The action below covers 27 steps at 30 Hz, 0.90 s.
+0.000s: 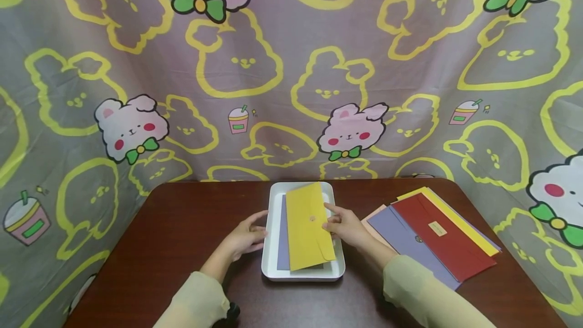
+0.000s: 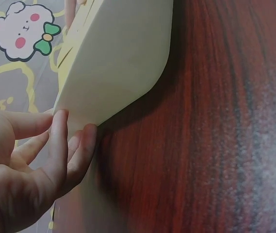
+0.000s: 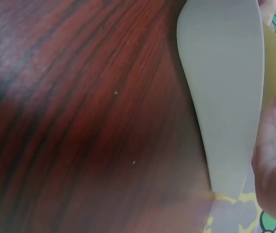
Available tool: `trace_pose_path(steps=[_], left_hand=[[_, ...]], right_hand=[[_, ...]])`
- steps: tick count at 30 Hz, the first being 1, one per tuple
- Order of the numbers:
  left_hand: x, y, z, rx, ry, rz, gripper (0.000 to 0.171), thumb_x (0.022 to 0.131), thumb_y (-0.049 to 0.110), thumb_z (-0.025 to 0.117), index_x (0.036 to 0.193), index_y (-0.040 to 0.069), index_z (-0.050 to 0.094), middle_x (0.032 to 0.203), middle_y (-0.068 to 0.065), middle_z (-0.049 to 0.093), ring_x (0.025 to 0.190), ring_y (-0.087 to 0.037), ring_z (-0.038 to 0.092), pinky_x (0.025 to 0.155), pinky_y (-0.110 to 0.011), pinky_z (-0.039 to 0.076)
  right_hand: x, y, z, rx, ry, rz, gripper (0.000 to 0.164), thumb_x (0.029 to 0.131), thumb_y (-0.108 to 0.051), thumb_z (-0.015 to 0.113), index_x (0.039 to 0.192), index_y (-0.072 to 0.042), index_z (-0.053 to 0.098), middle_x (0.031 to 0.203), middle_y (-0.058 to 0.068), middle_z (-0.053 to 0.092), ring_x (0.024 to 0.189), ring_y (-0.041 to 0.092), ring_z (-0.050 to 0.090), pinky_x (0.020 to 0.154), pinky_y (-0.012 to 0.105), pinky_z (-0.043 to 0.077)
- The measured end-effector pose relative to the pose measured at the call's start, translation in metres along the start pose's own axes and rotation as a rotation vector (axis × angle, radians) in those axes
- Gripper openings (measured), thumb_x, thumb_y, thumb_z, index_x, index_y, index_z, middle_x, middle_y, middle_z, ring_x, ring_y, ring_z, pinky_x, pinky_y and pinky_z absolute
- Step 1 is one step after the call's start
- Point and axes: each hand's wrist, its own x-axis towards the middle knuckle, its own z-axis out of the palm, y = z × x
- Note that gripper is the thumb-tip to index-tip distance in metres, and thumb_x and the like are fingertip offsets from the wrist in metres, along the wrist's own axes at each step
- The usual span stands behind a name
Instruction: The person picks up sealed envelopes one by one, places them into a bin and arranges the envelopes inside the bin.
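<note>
The head camera looks forward and down from farther back, the white tray (image 1: 271, 249) at lower centre. Each wrist camera looks from close in, turned sideways, the tray at upper centre (left wrist) or right (right wrist). All share the surface (image 1: 182, 227).

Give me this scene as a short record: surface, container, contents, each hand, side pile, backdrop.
surface: dark reddish-brown table
container: white tray, on the table
contents: purple envelope in the tray, partly covered by a yellow envelope
left_hand: left hand touches the tray's left side
right_hand: right hand pinches the yellow envelope's right edge
side_pile: overlapping envelopes right of the tray, including red envelope, purple and yellow ones
backdrop: cartoon-print cloth
</note>
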Motion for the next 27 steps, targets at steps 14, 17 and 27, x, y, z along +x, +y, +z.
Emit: trace_pose_path(steps=[14, 17, 27], left_hand=[[0.001, -0.002, 0.000, -0.007, -0.014, 0.003, 0.061, 0.100, -0.003, 0.059, 0.156, 0.010, 0.041, 0.120, -0.022, 0.058, 0.096, -0.025, 0.066, 0.087, -0.046, 0.059], [0.001, -0.002, -0.001, -0.001, -0.014, 0.000, 0.060, 0.100, -0.003, 0.060, 0.156, 0.010, 0.041, 0.120, -0.023, 0.058, 0.096, -0.025, 0.067, 0.087, -0.046, 0.059], [0.001, 0.000, -0.001, 0.025, -0.004, -0.016, 0.060, 0.101, -0.001, 0.061, 0.156, 0.012, 0.042, 0.121, -0.022, 0.059, 0.098, -0.026, 0.066, 0.088, -0.046, 0.059]], right_hand=[[0.010, 0.002, 0.014, -0.065, 0.077, 0.035, 0.061, 0.092, 0.007, 0.069, 0.149, 0.007, 0.047, 0.086, 0.009, 0.072, 0.073, 0.017, 0.067, 0.063, 0.034, 0.061], [0.011, 0.000, 0.017, -0.086, 0.091, 0.049, 0.054, 0.091, 0.006, 0.071, 0.143, 0.005, 0.055, 0.087, 0.010, 0.070, 0.074, 0.019, 0.068, 0.062, 0.035, 0.061], [0.011, -0.006, 0.018, -0.195, 0.012, 0.047, 0.051, 0.088, 0.000, 0.077, 0.136, 0.007, 0.061, 0.085, 0.009, 0.065, 0.063, 0.018, 0.066, 0.055, 0.034, 0.060]])
